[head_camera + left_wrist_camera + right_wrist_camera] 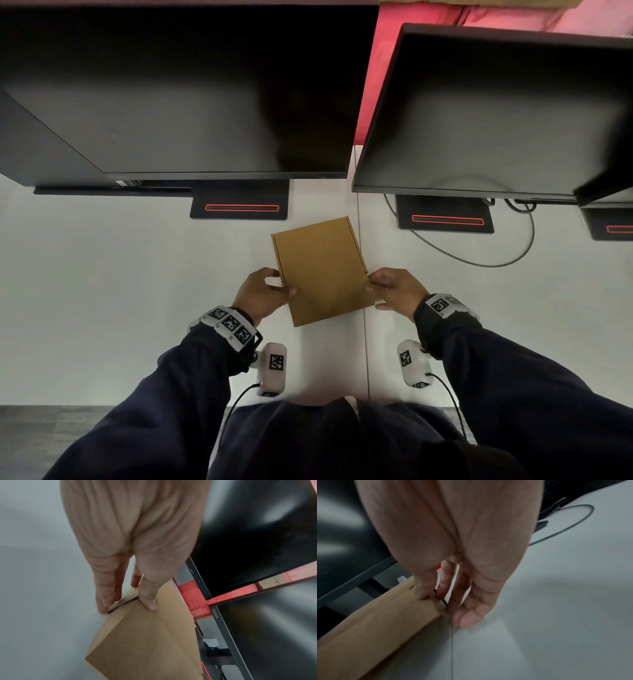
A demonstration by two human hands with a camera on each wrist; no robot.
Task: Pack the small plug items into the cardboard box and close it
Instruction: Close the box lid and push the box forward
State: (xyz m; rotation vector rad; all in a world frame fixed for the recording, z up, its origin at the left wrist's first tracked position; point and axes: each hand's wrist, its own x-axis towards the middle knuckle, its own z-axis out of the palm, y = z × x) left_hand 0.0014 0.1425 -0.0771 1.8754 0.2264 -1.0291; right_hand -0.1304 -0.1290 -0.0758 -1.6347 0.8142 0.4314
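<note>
A brown cardboard box (320,270) lies on the white table (120,291) with its lid down, turned slightly clockwise. My left hand (265,291) grips its left side, thumb on top of the lid and fingers against the side wall. In the left wrist view the left hand (126,601) pinches the box (150,635) at a flap seam. My right hand (388,289) grips the right side. In the right wrist view the right hand (441,608) has its thumb on the top edge of the box (376,622) and its fingers down the corner. No plug items are visible.
Two dark monitors (188,102) (496,120) hang over the back of the table, their black stands (239,205) (445,219) just behind the box. A grey cable (507,260) loops at the right. A seam (363,342) runs down the table.
</note>
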